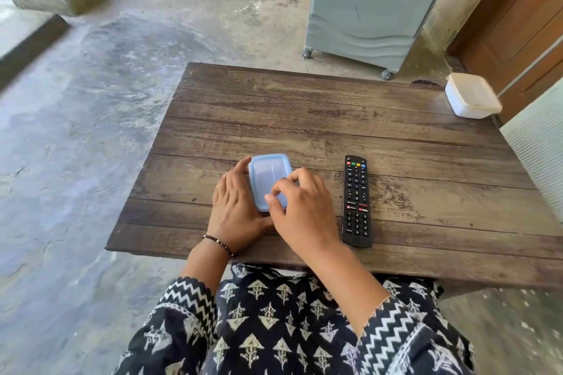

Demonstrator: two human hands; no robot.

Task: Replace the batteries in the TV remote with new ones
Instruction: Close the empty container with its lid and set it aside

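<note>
- The person sits at a wooden table (pixel 304 119), in dark clothes with white zigzags and little tree shapes
- The left hand (pixel 234 207) lies against the left side of a small blue box (pixel 268 176); its fingers are mostly straight along that side, with one fingertip at the far left corner, and the thumb sits at the near end
- A thin bead bracelet (pixel 218 243) goes round the left wrist
- The right hand (pixel 300 210) is over the right side of the blue box, with its fingers bent and its fingertips on the lid's edge, so it pinches the lid
- The blue box has round corners and a see-through blue lid, and the lid is on
- The TV remote (pixel 357 201) is long and black with many small buttons and four colored ones at the far end
- The TV remote lies flat on the table with its buttons up, just to the right of the right hand, and no hand touches it
- A white box with a lid (pixel 472 96) sits on the far right corner of the table
- A gray cooler on wheels (pixel 368 9) stands on the floor behind the table
</note>
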